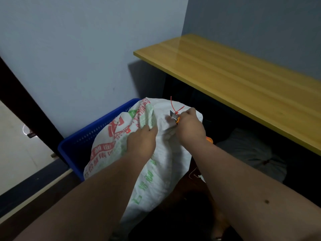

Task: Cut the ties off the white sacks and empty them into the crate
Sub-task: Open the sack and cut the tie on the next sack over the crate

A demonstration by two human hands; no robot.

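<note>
A white woven sack (163, 164) with red and green print leans over the rim of a blue plastic crate (97, 131). My left hand (141, 142) grips a fold of the sack near its top. A red tie (174, 108) sticks up from the bunched sack mouth. My right hand (191, 126) grips an orange-handled utility knife (175, 117), its short blade at the base of the tie. Part of the orange handle shows behind my right wrist.
A yellow wooden tabletop (234, 80) runs along the right. Another pale sack (250, 153) lies in the dark space under it. A dark door frame (26, 105) stands at the left, and a grey wall (78, 58) rises behind the crate.
</note>
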